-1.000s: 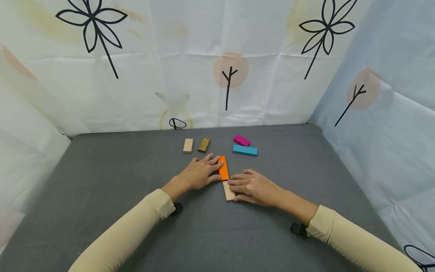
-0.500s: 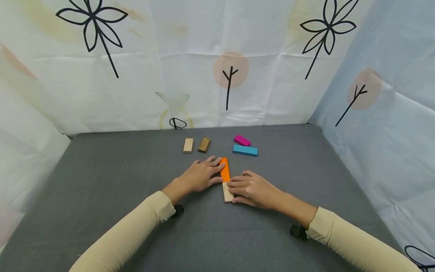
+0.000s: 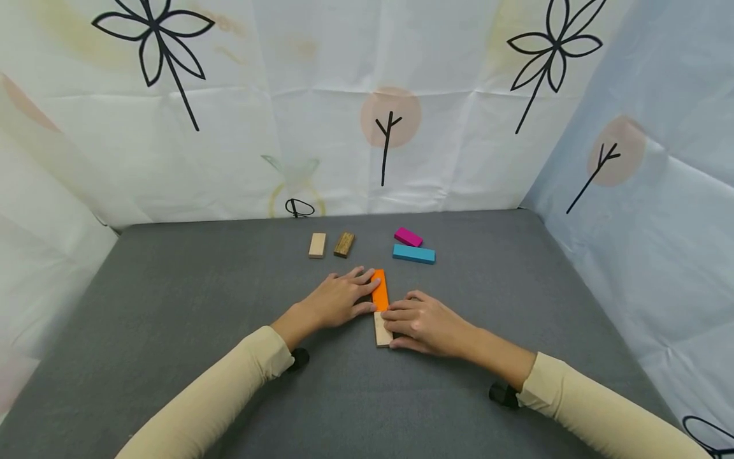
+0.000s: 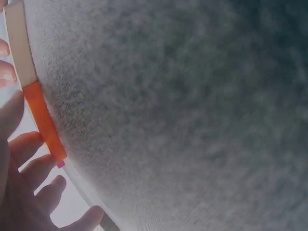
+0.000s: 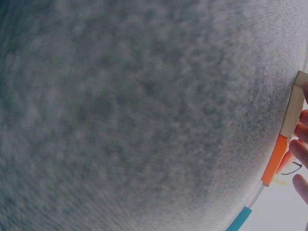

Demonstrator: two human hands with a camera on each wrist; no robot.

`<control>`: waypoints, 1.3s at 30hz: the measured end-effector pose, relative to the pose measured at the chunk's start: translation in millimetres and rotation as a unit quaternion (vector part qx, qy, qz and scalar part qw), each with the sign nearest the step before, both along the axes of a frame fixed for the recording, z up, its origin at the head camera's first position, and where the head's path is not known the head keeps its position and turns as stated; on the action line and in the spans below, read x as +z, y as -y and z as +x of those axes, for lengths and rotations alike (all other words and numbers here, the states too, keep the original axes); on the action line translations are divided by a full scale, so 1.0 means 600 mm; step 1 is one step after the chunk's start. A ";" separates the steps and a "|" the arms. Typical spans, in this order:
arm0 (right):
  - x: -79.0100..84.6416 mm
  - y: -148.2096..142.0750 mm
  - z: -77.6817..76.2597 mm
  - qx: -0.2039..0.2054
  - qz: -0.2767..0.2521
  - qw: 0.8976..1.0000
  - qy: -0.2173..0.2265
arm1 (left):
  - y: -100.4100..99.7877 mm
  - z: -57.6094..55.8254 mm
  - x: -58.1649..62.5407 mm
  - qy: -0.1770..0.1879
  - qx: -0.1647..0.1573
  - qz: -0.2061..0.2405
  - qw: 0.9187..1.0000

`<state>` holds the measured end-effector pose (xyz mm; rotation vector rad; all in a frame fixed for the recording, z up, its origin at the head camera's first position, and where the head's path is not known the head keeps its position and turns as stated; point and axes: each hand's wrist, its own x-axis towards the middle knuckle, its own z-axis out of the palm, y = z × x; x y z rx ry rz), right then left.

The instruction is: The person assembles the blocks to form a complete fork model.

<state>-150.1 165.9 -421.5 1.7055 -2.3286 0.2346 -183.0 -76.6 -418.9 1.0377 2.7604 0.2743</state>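
Note:
An orange block [image 3: 380, 291] and a pale wooden block [image 3: 383, 330] lie end to end on the grey cloth, with the orange one farther away. My left hand [image 3: 335, 298] rests along the left side of the orange block. Its fingers are spread, with fingertips on the orange block's top and edge and the thumb near the joint between the two. From the right, my right hand [image 3: 427, 326] touches the pale block with fairly straight fingers, its thumb by the near end. In the left wrist view the orange block [image 4: 45, 121] meets the pale block [image 4: 20, 45] at their ends.
Farther back stand another pale wooden block [image 3: 317, 246] and a dark brown one [image 3: 345, 245]. To their right a blue block [image 3: 413, 254] lies in front of a magenta block [image 3: 408, 237]. A printed white curtain [image 3: 321, 127] borders the grey table cloth [image 3: 367, 401].
Both hands have drawn the orange and pale blocks slightly toward the person. The two blocks now stand straighter in line. The blocks at the back have stayed put.

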 end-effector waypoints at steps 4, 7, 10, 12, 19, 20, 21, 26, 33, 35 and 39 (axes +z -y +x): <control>0.000 0.001 0.002 0.004 0.003 1.000 -0.006 | 0.002 0.001 -0.001 0.004 -0.007 -0.003 1.000; 0.000 0.001 0.003 0.006 0.001 1.000 -0.009 | 0.002 0.002 -0.002 0.006 -0.009 -0.002 1.000; -0.002 0.002 0.003 0.014 -0.009 1.000 -0.010 | 0.002 0.004 -0.001 0.003 -0.010 -0.004 1.000; -0.003 0.002 0.002 0.019 -0.014 1.000 -0.007 | 0.002 0.005 0.000 0.001 -0.011 -0.006 1.000; -0.003 0.000 0.002 0.019 -0.020 1.000 0.015 | 0.005 0.009 -0.002 0.006 -0.011 0.000 1.000; -0.004 0.000 0.003 0.019 -0.021 0.999 0.017 | 0.006 0.009 -0.002 0.007 -0.012 0.001 1.000; -0.004 0.000 0.003 0.019 -0.021 0.999 0.018 | 0.006 0.009 -0.002 0.007 -0.013 0.001 1.000; -0.005 -0.001 0.003 0.020 -0.021 1.000 0.012 | 0.007 0.010 -0.001 0.004 -0.013 -0.002 1.000; -0.006 -0.001 0.005 0.022 -0.024 0.999 0.007 | 0.007 0.014 -0.001 0.005 -0.008 0.005 1.000; -0.005 -0.001 0.005 0.022 -0.026 0.999 0.012 | 0.007 0.015 -0.002 0.005 -0.006 0.004 1.000; 0.001 -0.006 0.000 0.013 -0.033 0.999 0.018 | 0.006 0.015 -0.003 0.008 -0.002 -0.001 1.000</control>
